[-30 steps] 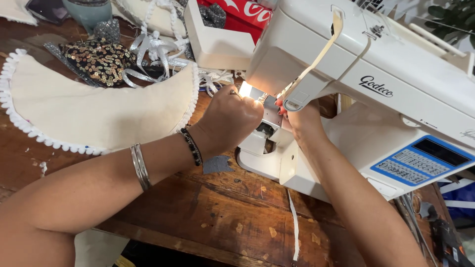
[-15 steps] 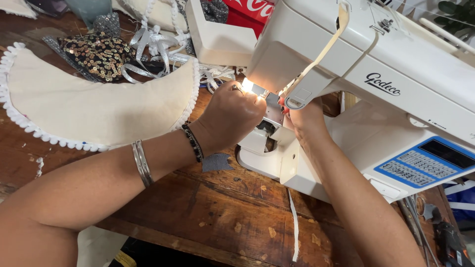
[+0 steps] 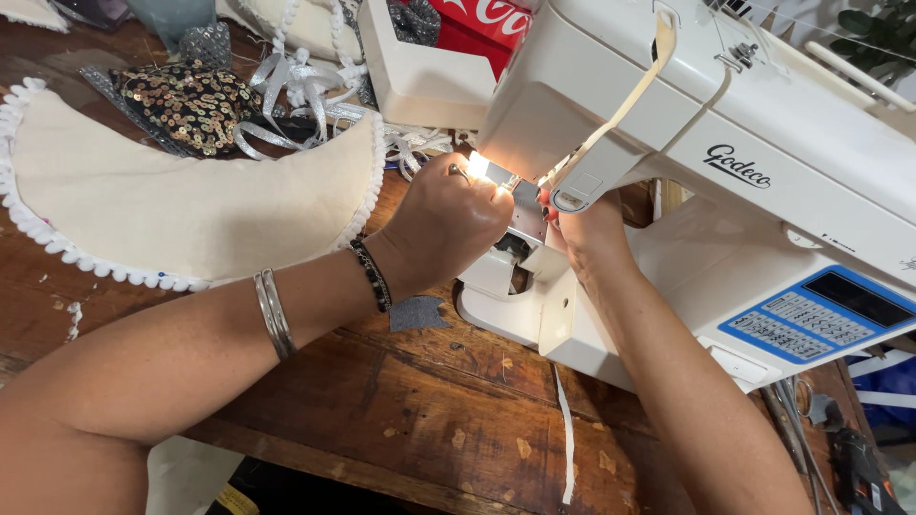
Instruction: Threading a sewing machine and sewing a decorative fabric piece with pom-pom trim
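Both hands' grips meet under the white sewing machine.

A sewing workshop: a white sewing machine stands at 2 o'clock on a worn wooden table, with cream trimmed fabric at 9 o'clock and sequins and ribbons at 11.
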